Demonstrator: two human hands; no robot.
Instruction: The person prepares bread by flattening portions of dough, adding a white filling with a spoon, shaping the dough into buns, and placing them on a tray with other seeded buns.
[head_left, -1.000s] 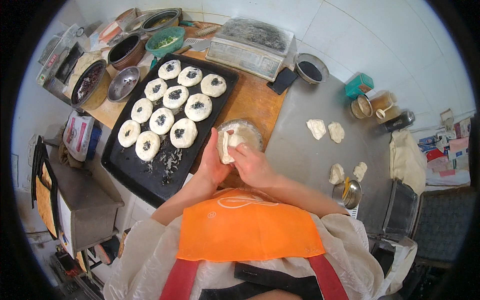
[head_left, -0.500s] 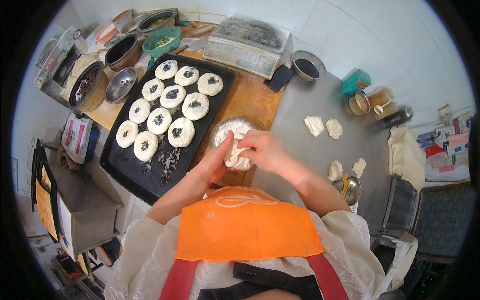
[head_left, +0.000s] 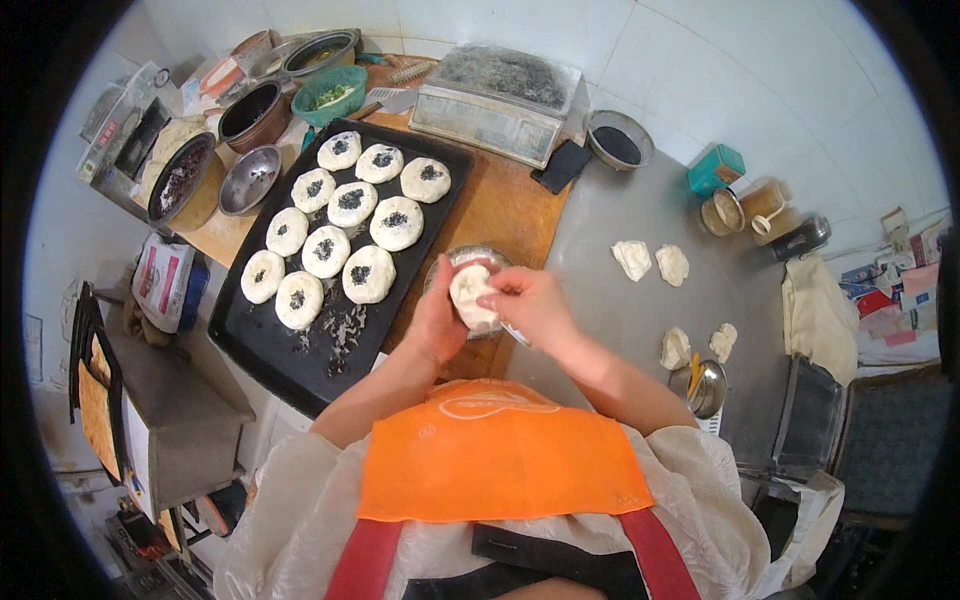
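Note:
A soft round of pale dough [head_left: 470,292] lies cupped in my left hand [head_left: 436,318], whose fingers curve round its far side. My right hand [head_left: 532,306] pinches the dough's right edge between thumb and fingers. Under the right hand a thin pale strip [head_left: 515,334] pokes out; I cannot tell what it is. Just beneath both hands is a metal bowl [head_left: 482,250], mostly covered by them. To their left, a black baking tray [head_left: 262,345] carries several round flat dough cakes [head_left: 350,203] with dark seeds on top and loose seeds scattered near its front.
On the steel counter [head_left: 600,330] at right rest several dough pieces [head_left: 631,259] and a small metal bowl [head_left: 709,388]. Behind stand a scale [head_left: 497,95], a phone [head_left: 562,166] and a bowl of black seeds [head_left: 618,140]. Filling bowls [head_left: 186,180] crowd the back left.
The dough between my hands has gone from a pleated, gathered shape to a rounder, smoother face. Both hands stay over the bowl, and the whole view has shifted slightly.

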